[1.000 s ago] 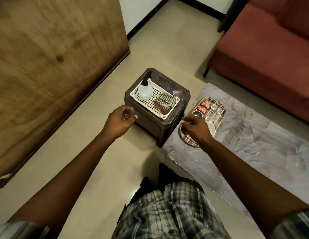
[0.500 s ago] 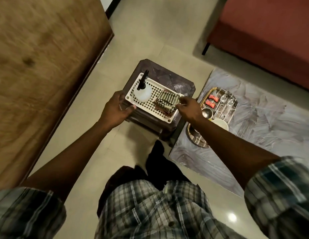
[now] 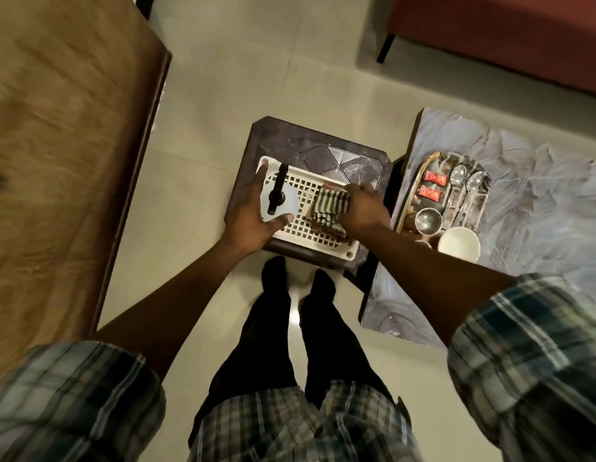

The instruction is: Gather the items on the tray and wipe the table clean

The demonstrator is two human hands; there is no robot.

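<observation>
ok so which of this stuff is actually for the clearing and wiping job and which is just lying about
For the job: spray bottle, held by the left hand; striped cloth, gripped by the right hand; metal tray with red packets, spoons and steel cup; white bowl; table.
Just lying about: brown stool, white basket, red sofa, wooden panel.

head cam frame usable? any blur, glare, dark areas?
Head view: dim, warm light; motion blur smears the wood panel and sleeves; the left hand round the bottle and right hand on the cloth are soft but readable; one small glare spot on the floor between the legs; edges bow from the wide lens.
</observation>
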